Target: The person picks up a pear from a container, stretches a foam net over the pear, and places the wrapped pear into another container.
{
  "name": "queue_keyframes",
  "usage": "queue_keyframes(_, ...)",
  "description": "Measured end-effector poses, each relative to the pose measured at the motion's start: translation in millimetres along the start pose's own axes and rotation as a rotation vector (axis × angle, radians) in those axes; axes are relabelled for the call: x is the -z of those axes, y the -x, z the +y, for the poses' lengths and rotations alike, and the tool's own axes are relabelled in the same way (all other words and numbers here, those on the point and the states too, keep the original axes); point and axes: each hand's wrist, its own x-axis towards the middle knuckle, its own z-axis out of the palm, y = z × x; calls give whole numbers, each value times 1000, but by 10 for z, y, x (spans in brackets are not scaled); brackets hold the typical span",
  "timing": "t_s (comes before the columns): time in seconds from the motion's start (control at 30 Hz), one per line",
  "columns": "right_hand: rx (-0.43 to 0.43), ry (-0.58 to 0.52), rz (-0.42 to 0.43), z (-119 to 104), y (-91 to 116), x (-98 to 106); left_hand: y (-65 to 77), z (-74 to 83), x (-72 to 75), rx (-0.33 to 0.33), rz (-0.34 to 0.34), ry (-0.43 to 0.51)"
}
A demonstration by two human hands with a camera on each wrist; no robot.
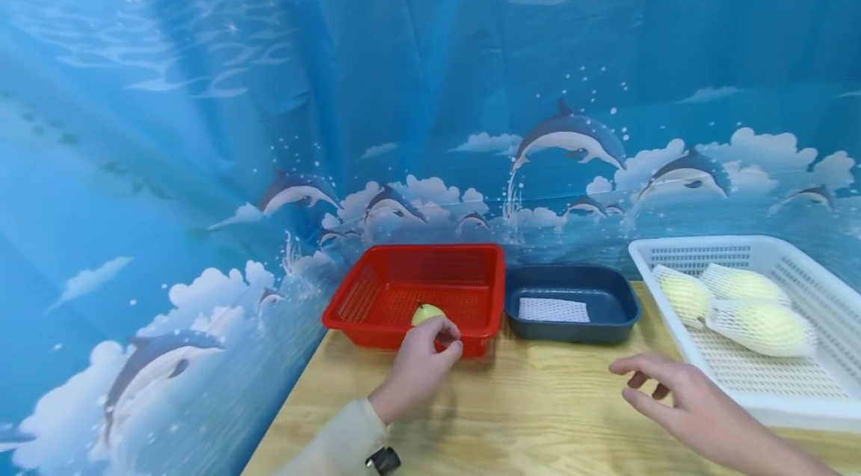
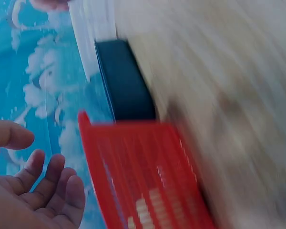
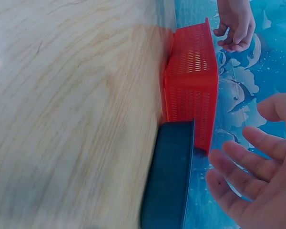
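A yellow-green pear (image 1: 427, 313) with a dark stem lies in the red basket (image 1: 487, 323). My left hand (image 1: 418, 364) hovers at the basket's front edge and partly covers the pear; the left wrist view shows its fingers (image 2: 52, 176) loosely bent with nothing between them. Over the table in front of the white basket (image 1: 753, 407) is my right hand (image 1: 686, 401), its fingers spread and relaxed around nothing. Three pale yellow fruits, one of them a foam-netted fruit (image 1: 763, 328) at the front, lie in the white basket.
A dark blue tray (image 1: 572, 332) stands between the two baskets. In it lies a flat white foam net (image 1: 553, 309). The wooden table (image 1: 538, 401) backs onto a blue curtain (image 1: 430, 87) printed with dolphins.
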Motion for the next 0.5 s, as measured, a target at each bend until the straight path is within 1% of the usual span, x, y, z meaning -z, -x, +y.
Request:
queue_keyframes(0.13,22,4,5,18,13,-25,-34,-148,224,-22,98,-83)
queue_keyframes(0.2,48,12,17,26,16,-40,-68,-233,345,-17,144,-156)
queue_keyframes(0.3,69,12,14,37,12,-57,-132,-403,527,-17,211,-268)
queue_keyframes(0.4,75,5,-1,45,4,-70,-180,-580,705,-7,262,-364)
queue_keyframes(0.5,83,-3,-12,50,-3,-81,-211,-752,876,11,291,-413)
